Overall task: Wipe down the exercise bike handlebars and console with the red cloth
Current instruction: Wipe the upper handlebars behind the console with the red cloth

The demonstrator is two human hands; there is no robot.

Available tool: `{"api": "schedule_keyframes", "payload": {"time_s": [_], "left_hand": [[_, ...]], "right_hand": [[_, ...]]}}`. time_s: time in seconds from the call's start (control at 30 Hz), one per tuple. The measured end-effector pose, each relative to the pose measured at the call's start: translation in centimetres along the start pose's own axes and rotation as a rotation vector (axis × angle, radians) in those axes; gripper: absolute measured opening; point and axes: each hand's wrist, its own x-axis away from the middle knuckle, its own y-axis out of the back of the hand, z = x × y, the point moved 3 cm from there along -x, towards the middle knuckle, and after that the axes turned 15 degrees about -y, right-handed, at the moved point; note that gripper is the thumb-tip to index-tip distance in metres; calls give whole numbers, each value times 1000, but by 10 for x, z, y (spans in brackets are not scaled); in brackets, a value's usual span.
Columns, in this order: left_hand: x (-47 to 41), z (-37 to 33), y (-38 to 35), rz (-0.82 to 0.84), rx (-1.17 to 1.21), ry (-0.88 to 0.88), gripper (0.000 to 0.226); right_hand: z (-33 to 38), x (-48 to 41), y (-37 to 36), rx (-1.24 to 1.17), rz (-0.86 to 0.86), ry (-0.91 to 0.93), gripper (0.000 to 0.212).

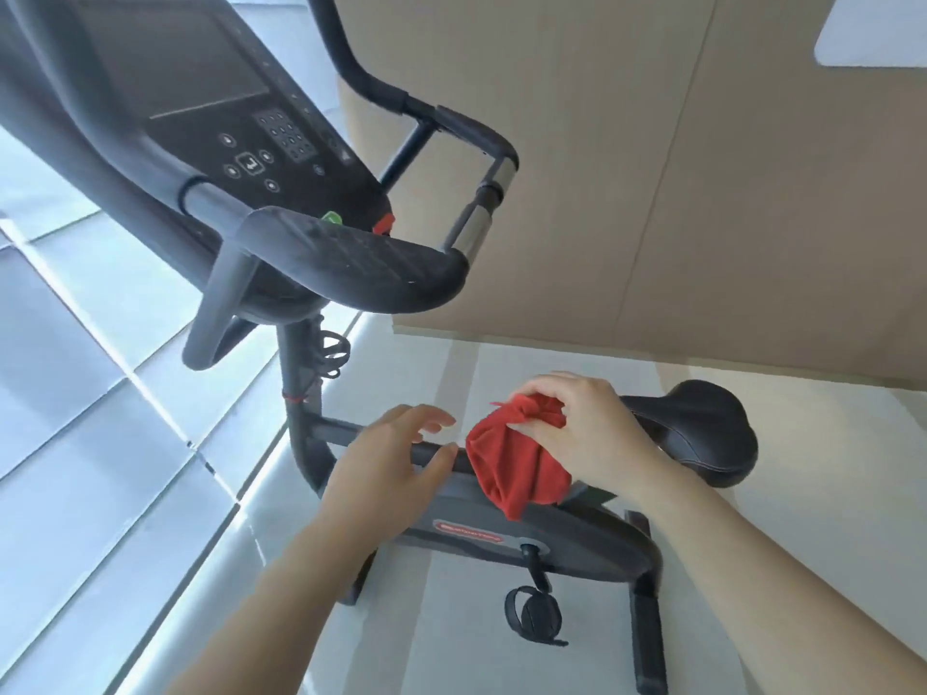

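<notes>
Fingers (pixel 549 388) of the right hand (pixel 592 438) pinch the bunched top of the cloth (pixel 516 469), which hangs over the bike frame (pixel 501 539), near the saddle (pixel 702 433). The left hand (pixel 386 469) is just beside it, fingers relaxed and spread, holding nothing. The handlebars (pixel 351 263) and console (pixel 225 117) are well apart from the cloth.

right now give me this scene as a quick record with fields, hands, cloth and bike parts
right hand: grips the bunched red cloth
left hand: open, fingers relaxed beside the cloth, holding nothing
handlebars: black, no hand on them
console: dark screen, keypad beneath it
cloth position: held low in the view, clear of handlebars and console
saddle: black, behind the right hand
</notes>
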Motion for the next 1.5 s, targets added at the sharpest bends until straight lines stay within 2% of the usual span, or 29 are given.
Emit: {"api": "schedule_keyframes", "payload": {"time_s": [0.23,0.4,0.6,0.73,0.9,1.13,1.27,1.4,1.5], "left_hand": [[27,13,47,-121,-56,89,23],[34,19,81,-215,-49,48,20],[36,39,133,-237,-50,3,19],[30,46,194,-330,3,-71,15],[29,60,265,-372,-50,-181,15],[22,93,323,-281,-119,-225,12],[6,98,346,-258,-144,-309,15],[-9,104,362,-226,-203,-352,19],[-26,109,381,-252,-252,-352,22]], "right_hand": [[55,-21,-32,-34,125,131,8],[90,-23,-43,-53,142,181,11],[140,-23,-44,-88,61,260,10],[197,-30,-41,-126,-32,353,10],[262,-46,-44,-120,-108,408,9],[327,-75,-58,-169,-185,408,5],[355,-95,-62,-182,-189,395,5],[377,-128,-50,-198,-184,350,5],[398,-155,-28,-216,-247,337,6]]}}
